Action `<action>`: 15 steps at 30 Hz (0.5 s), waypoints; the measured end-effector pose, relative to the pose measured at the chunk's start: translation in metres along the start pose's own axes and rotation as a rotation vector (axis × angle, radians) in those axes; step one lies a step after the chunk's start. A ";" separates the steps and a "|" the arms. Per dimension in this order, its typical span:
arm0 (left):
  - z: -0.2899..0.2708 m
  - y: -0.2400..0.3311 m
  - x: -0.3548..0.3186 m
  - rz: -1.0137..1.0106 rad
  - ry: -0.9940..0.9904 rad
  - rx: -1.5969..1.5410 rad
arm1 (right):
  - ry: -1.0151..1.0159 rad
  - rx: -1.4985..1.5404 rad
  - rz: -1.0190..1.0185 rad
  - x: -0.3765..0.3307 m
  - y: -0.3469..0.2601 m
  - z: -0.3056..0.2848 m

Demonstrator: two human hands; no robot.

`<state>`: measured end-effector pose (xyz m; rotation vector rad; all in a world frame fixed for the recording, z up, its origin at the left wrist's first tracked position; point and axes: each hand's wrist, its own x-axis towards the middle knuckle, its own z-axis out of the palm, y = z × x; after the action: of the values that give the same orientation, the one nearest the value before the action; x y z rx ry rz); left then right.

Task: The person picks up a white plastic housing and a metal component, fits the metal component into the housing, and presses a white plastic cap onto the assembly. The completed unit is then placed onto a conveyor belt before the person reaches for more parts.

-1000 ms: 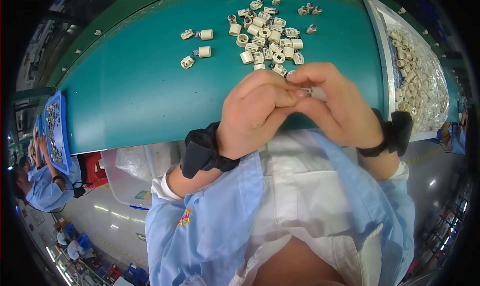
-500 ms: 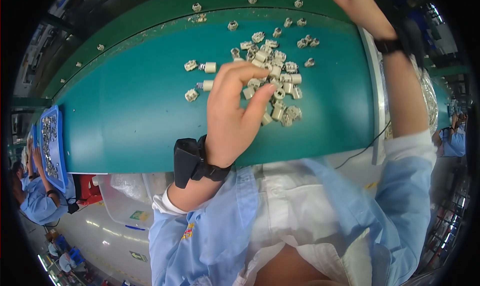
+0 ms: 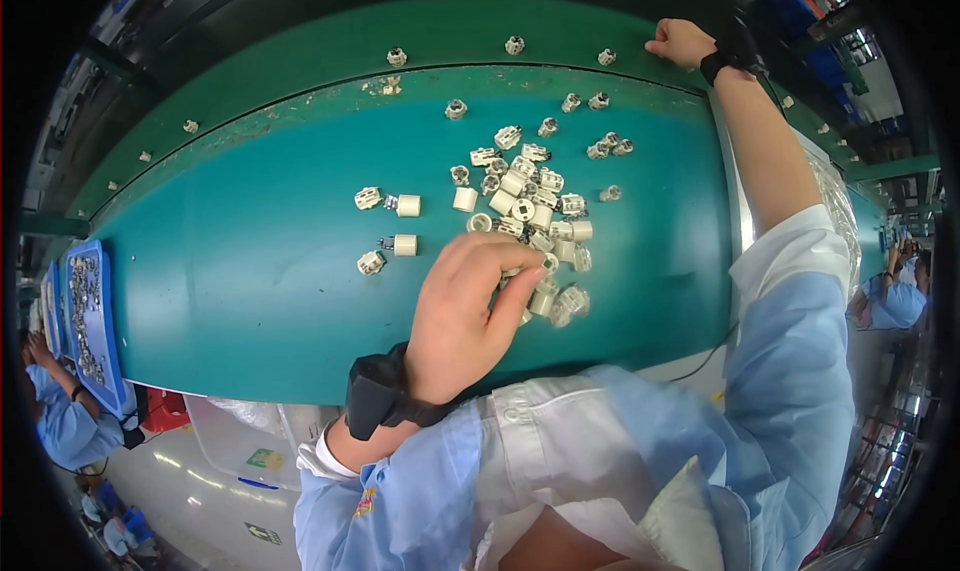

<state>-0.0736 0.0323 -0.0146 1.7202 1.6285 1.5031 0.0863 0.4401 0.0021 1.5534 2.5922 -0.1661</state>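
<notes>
A loose pile of small white cylindrical parts (image 3: 530, 211) lies on the teal table top (image 3: 250, 291). My left hand (image 3: 465, 311), with a black wrist band, rests on the pile's near edge, thumb and forefinger pinched around one white part (image 3: 512, 271). My right arm stretches far out to the right. My right hand (image 3: 682, 41) sits curled on the dark green strip (image 3: 300, 51) at the table's far edge, and what is under its fingers is hidden. Single parts (image 3: 515, 44) lie spaced along that strip.
A few stray parts (image 3: 405, 206) lie left of the pile. A blue tray (image 3: 95, 321) of small metal pieces stands at the far left, beside another person's arm. A tray of white parts (image 3: 835, 211) runs along the right edge. Another person sits at the right.
A second ago both hands were joined over a part near my chest. My right hand has since reached to the far strip, and my left hand has dropped onto the pile and closed its fingers.
</notes>
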 end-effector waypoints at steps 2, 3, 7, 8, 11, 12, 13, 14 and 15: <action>0.000 0.002 0.001 -0.002 -0.016 -0.006 | 0.008 0.013 -0.038 -0.007 -0.006 -0.002; 0.000 0.003 0.001 -0.013 -0.011 -0.019 | 0.019 0.027 -0.081 -0.012 -0.010 -0.003; 0.002 0.000 0.003 -0.021 -0.002 -0.035 | 0.067 0.098 -0.260 -0.025 -0.027 -0.001; 0.002 0.000 0.003 -0.005 0.002 -0.028 | 0.081 0.116 -0.309 -0.029 -0.033 -0.001; 0.002 -0.002 0.002 0.014 0.008 -0.021 | 0.128 0.169 -0.449 -0.039 -0.046 -0.002; 0.002 -0.002 0.001 0.012 0.010 -0.023 | 0.132 0.170 -0.452 -0.041 -0.049 0.001; 0.001 -0.003 0.001 0.011 0.013 -0.024 | 0.077 0.187 -0.420 -0.042 -0.052 0.007; 0.001 -0.004 0.001 0.011 0.016 -0.017 | 0.021 0.206 -0.392 -0.046 -0.061 0.010; 0.003 -0.004 0.001 -0.011 0.033 -0.037 | -0.036 0.224 -0.363 -0.050 -0.069 0.011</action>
<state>-0.0735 0.0352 -0.0187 1.6737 1.6134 1.5543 0.0494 0.3622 0.0011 1.1026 2.8840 -0.5267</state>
